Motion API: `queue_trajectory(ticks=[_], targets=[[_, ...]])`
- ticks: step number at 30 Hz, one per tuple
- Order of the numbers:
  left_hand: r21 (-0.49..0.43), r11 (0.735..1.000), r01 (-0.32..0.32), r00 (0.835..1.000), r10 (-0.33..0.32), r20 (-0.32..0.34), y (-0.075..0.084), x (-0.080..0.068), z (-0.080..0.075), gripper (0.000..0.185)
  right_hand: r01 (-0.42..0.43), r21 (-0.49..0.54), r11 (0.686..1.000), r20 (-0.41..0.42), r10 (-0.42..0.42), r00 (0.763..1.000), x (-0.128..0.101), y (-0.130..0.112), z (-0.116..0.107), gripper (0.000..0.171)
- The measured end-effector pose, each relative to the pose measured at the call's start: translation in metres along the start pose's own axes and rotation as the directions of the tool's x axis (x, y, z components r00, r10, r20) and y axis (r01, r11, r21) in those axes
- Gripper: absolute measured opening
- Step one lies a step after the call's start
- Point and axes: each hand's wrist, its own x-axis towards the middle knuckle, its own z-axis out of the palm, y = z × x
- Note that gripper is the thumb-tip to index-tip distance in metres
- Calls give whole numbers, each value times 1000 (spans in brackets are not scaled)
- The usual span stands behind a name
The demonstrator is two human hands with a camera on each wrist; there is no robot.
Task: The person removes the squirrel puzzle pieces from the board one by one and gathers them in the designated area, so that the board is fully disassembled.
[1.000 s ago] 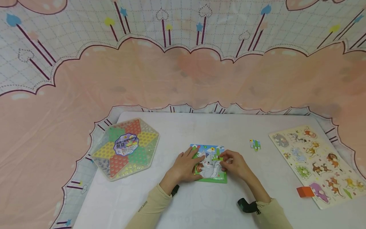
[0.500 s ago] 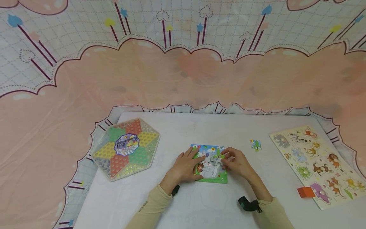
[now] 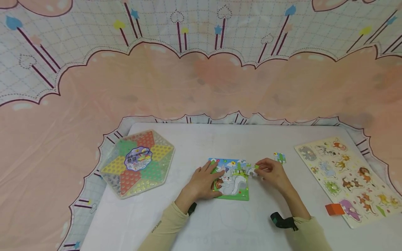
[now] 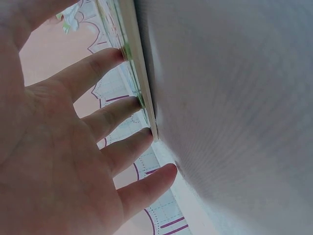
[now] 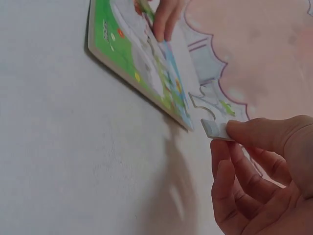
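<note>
A small jigsaw board [image 3: 236,188] with a grey squirrel picture lies flat near the table's front middle. My left hand [image 3: 211,174] rests on its left part with straight fingers [image 4: 105,63] pressing on the board's edge [image 4: 139,83]. My right hand [image 3: 262,169] hovers just off the board's right edge. It pinches a single jigsaw piece [image 3: 252,171] between thumb and fingers, and the piece's pale edge [image 5: 216,130] is clear of the board [image 5: 132,54]. Another loose piece [image 3: 280,157] lies on the table behind the right hand.
A hexagonal Chinese checkers board [image 3: 138,162] sits at the left of the white table [image 3: 220,226]. A wooden animal peg puzzle [image 3: 348,177] lies at the right, an orange block [image 3: 334,209] beside its near end. A pink patterned cloth hangs behind.
My right hand has moved right, from over the board to just past its right edge, taking a jigsaw piece with it. The left hand has stayed on the board.
</note>
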Motion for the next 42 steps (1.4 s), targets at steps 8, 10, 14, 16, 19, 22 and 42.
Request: queue_trajectory(ticks=[8,10,14,16,19,22,42], targets=[[6,1000,-2,1000,2,1,-1,-1,0,72,-20,26,999,-58,21,998,-5,16,-23,28],[5,1000,-4,1000,4,-2,-2,-1,0,72,-13,20,1000,-69,15,998,-5,19,-29,28],[1,1000,-6,1000,6,-1,-2,-1,0,73,-11,10,1000,-84,12,996,-7,27,-40,28],[-3,1000,-5,1000,5,1,-2,-1,0,73,-19,0,1000,-90,19,996,-8,31,-45,29],[-5,1000,-4,1000,4,3,-2,-1,0,73,-39,-23,999,-104,36,994,-9,35,-51,30],[-3,1000,-5,1000,5,0,-2,0,-1,72,-58,-45,997,-120,52,991,-10,38,-57,31],[-9,1000,-5,1000,5,-6,1,-1,-2,72,-197,-168,966,-142,174,974,-9,53,-72,32]])
